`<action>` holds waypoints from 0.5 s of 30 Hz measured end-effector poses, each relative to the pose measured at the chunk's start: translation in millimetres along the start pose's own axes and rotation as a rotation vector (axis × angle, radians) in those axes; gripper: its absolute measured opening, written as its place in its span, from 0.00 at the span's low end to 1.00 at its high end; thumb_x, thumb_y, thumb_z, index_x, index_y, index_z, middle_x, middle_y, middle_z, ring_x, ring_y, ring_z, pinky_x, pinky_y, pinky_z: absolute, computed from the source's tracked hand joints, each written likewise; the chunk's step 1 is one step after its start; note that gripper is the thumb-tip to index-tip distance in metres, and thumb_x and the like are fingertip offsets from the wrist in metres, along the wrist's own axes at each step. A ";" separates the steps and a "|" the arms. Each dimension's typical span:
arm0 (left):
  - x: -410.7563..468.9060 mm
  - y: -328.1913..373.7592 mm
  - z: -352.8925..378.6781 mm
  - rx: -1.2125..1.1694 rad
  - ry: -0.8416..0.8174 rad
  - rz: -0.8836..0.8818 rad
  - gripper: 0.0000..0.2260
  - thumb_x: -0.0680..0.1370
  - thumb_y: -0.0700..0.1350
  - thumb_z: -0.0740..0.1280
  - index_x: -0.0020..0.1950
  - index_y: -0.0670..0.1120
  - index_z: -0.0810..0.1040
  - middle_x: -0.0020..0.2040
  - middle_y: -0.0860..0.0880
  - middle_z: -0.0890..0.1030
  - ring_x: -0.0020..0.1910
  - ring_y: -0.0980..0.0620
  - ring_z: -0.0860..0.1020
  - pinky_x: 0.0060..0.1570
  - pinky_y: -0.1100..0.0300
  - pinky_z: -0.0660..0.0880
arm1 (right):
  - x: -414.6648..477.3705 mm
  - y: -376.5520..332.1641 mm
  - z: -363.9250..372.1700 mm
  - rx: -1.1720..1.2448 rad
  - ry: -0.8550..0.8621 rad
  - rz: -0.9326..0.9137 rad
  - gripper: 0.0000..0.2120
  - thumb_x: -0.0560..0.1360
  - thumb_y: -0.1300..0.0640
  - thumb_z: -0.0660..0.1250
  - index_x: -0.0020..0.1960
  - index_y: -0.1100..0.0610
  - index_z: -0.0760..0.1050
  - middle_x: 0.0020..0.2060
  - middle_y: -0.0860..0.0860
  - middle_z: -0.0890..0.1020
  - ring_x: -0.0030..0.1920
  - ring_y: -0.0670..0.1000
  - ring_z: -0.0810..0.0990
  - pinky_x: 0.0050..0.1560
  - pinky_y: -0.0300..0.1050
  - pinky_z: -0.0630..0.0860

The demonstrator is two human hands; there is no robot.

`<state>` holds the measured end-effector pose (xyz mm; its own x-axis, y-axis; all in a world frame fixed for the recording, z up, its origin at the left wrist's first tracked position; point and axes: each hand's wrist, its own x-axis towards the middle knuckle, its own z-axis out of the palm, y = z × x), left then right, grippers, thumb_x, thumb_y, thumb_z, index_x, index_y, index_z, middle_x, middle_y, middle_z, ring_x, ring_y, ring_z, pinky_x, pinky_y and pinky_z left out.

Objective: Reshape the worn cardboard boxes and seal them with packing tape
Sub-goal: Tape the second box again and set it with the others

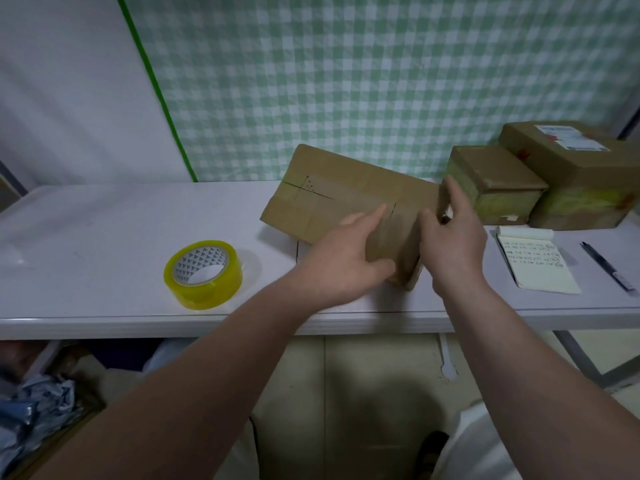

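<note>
Seemingly midway: 1 long flat brown cardboard box [329, 199] lies tilted under both hands, left hand [346, 258] pressing straight fingers on top, right hand [453, 240] gripping its end, taping apparently yet to come. Left of the left hand waits 1 yellowish roll of packing tape [204, 275]; beyond the right hand sit a small brown box [491, 181] and a larger labelled brown box [581, 174], both taped, making 3 boxes.

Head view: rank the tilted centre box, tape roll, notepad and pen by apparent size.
1. Tilted cardboard box: clearly largest.
2. Packing tape roll and notepad: look about alike, so not ranked against each other.
3. Pen: smallest; long but very thin.
</note>
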<state>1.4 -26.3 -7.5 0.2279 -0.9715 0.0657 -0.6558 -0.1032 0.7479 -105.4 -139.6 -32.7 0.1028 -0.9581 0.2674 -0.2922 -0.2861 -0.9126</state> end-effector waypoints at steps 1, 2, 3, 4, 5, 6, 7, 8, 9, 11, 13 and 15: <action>2.3 -5.4 -6.7 0.042 0.056 -0.011 0.31 0.76 0.45 0.68 0.77 0.50 0.59 0.73 0.50 0.66 0.70 0.53 0.65 0.69 0.60 0.62 | 3.6 -1.5 0.8 -0.043 -0.004 -0.018 0.26 0.77 0.60 0.60 0.74 0.49 0.63 0.73 0.50 0.67 0.71 0.50 0.66 0.72 0.48 0.63; 3.9 -12.6 -13.9 0.089 0.145 -0.034 0.28 0.76 0.45 0.68 0.75 0.49 0.63 0.71 0.49 0.69 0.69 0.52 0.67 0.67 0.63 0.61 | 6.3 -3.5 1.8 -0.106 -0.029 -0.048 0.24 0.78 0.60 0.59 0.74 0.50 0.65 0.74 0.52 0.64 0.73 0.52 0.63 0.73 0.46 0.59; 4.6 -21.6 -21.9 0.135 0.253 -0.068 0.24 0.76 0.44 0.67 0.72 0.49 0.68 0.69 0.49 0.72 0.67 0.51 0.69 0.63 0.64 0.62 | 7.1 -6.0 3.4 -0.188 -0.071 -0.087 0.22 0.79 0.57 0.60 0.72 0.50 0.68 0.76 0.55 0.60 0.75 0.54 0.59 0.72 0.45 0.56; 4.4 -34.5 -29.3 0.180 0.352 -0.115 0.21 0.76 0.43 0.67 0.69 0.48 0.72 0.66 0.48 0.75 0.65 0.50 0.71 0.61 0.64 0.63 | 6.5 -7.0 6.0 -0.282 -0.125 -0.120 0.20 0.78 0.53 0.62 0.70 0.50 0.70 0.76 0.56 0.56 0.75 0.56 0.56 0.72 0.46 0.55; 4.1 -50.4 -36.4 0.221 0.418 -0.180 0.18 0.76 0.42 0.66 0.67 0.47 0.75 0.63 0.47 0.77 0.63 0.48 0.73 0.59 0.63 0.64 | 4.8 -8.1 8.8 -0.376 -0.186 -0.143 0.21 0.77 0.47 0.64 0.69 0.49 0.72 0.77 0.57 0.53 0.76 0.58 0.53 0.73 0.47 0.53; 3.2 -67.3 -42.8 0.263 0.438 -0.267 0.18 0.76 0.43 0.66 0.66 0.46 0.75 0.63 0.45 0.77 0.63 0.46 0.73 0.59 0.60 0.65 | 3.4 -7.4 12.1 -0.455 -0.247 -0.161 0.24 0.74 0.42 0.66 0.68 0.47 0.72 0.77 0.56 0.52 0.76 0.58 0.51 0.73 0.50 0.52; 0.9 -84.6 -48.2 0.319 0.410 -0.381 0.19 0.76 0.44 0.66 0.67 0.46 0.73 0.64 0.44 0.75 0.63 0.44 0.72 0.61 0.56 0.66 | 2.1 -6.4 15.6 -0.518 -0.306 -0.179 0.27 0.71 0.38 0.68 0.68 0.45 0.72 0.77 0.55 0.53 0.76 0.59 0.49 0.74 0.54 0.51; -2.3 -101.1 -52.6 0.394 0.353 -0.510 0.21 0.75 0.46 0.66 0.68 0.46 0.71 0.66 0.43 0.73 0.64 0.42 0.71 0.63 0.52 0.66 | 1.3 -5.2 19.1 -0.570 -0.361 -0.192 0.29 0.69 0.36 0.69 0.68 0.43 0.71 0.77 0.54 0.55 0.76 0.59 0.48 0.74 0.57 0.52; -6.1 -115.3 -55.5 0.483 0.292 -0.634 0.22 0.75 0.48 0.66 0.69 0.47 0.69 0.67 0.42 0.71 0.65 0.41 0.70 0.65 0.47 0.65 | 0.5 -3.7 22.6 -0.621 -0.409 -0.201 0.32 0.68 0.36 0.70 0.69 0.42 0.69 0.76 0.52 0.56 0.76 0.60 0.47 0.74 0.60 0.53; -13.1 -136.5 -58.0 0.633 0.249 -0.773 0.20 0.74 0.49 0.65 0.65 0.48 0.70 0.66 0.42 0.70 0.65 0.40 0.69 0.66 0.42 0.61 | 0.5 1.8 29.3 -0.706 -0.444 -0.220 0.37 0.68 0.37 0.71 0.73 0.42 0.63 0.77 0.50 0.54 0.76 0.60 0.45 0.72 0.65 0.52; -16.6 -148.9 -58.0 0.652 0.322 -0.788 0.17 0.74 0.48 0.65 0.61 0.46 0.70 0.62 0.43 0.73 0.63 0.41 0.71 0.64 0.44 0.63 | 3.2 5.5 34.1 -0.806 -0.404 -0.248 0.39 0.67 0.37 0.72 0.74 0.43 0.59 0.77 0.50 0.52 0.76 0.60 0.44 0.71 0.69 0.47; -18.1 -154.0 -57.8 0.674 0.345 -0.729 0.11 0.74 0.46 0.66 0.54 0.45 0.71 0.54 0.44 0.78 0.54 0.43 0.76 0.56 0.50 0.69 | 10.9 6.3 37.0 -0.926 -0.349 -0.291 0.42 0.66 0.35 0.71 0.74 0.44 0.57 0.76 0.51 0.53 0.76 0.61 0.43 0.70 0.70 0.40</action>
<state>139.9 19.5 -85.6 0.8517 -0.5240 0.0114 -0.5183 -0.8388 0.1670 -71.0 -151.2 -47.0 0.5138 -0.8341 0.2007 -0.8144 -0.5478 -0.1914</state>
